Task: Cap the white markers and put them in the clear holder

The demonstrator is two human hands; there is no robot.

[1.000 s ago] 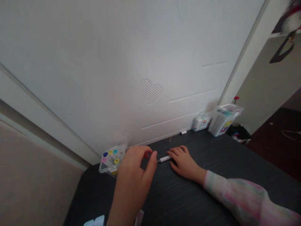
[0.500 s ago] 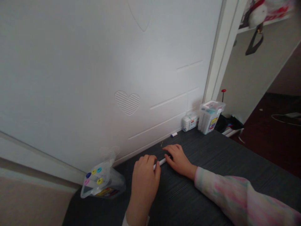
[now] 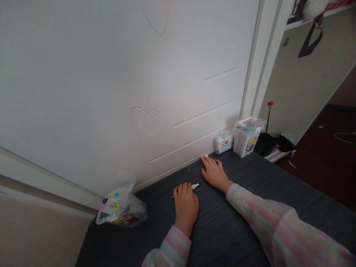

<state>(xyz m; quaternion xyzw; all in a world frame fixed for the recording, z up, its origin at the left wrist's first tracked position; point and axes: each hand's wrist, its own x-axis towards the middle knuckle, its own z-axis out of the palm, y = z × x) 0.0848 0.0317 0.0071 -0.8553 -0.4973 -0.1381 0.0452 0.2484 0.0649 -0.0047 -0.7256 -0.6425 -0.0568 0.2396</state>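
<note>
My left hand [image 3: 186, 204] has its fingers curled over a white marker [image 3: 195, 186] on the dark table. The marker's uncapped black tip points right, and its other end shows left of my fingers. Farther back, my right hand [image 3: 215, 173] reaches to the foot of the white panel. Its fingertips are at a small marker cap [image 3: 205, 156], partly covered by them. The thumb is apart from the fingers, and no closed grip on the cap shows.
A clear case of markers [image 3: 130, 211] with coloured ends leans at the left. At the back right stand a small pack of white sticks [image 3: 223, 143] and another clear marker box [image 3: 247, 139]. The white panel [image 3: 180, 92] rises behind the dark tabletop [image 3: 236, 230].
My right hand has left the marker and moved back to the cap by the panel. My left hand has shifted right with the marker, whose black tip now shows. The view has shifted slightly.
</note>
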